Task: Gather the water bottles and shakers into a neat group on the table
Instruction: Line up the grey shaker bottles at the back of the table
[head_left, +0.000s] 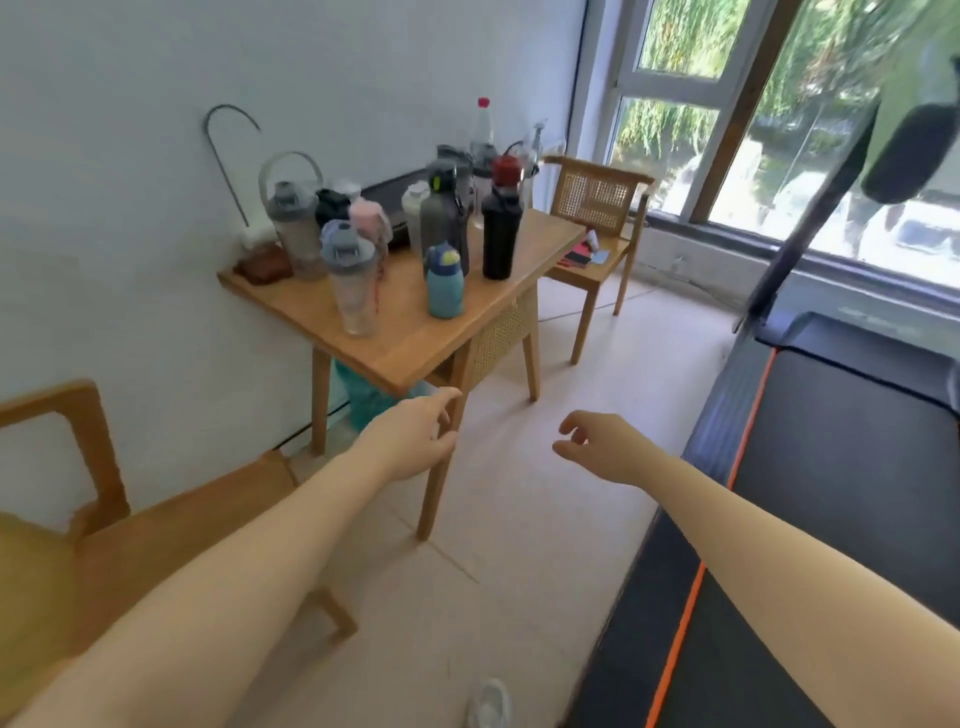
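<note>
Several bottles and shakers stand spread over a wooden table (415, 343) ahead. Nearest the front are a clear shaker with a grey lid (352, 280) and a small blue bottle (444, 283). Behind them stand a black shaker with a red lid (500, 223), a dark grey bottle (442, 218), a pink-lidded bottle (370, 221) and a grey shaker with a loop handle (296, 223). A tall clear bottle with a red cap (483, 127) is at the back. My left hand (415, 441) hovers empty just below the table's near corner. My right hand (597, 444) hangs empty over the floor, fingers loosely curled.
A wooden chair (597, 208) with small items on its seat stands beyond the table by the window. Another wooden chair (78, 467) is at my near left. A black treadmill (831, 467) with an orange stripe fills the right. A brown pouch (262, 265) lies on the table's left corner.
</note>
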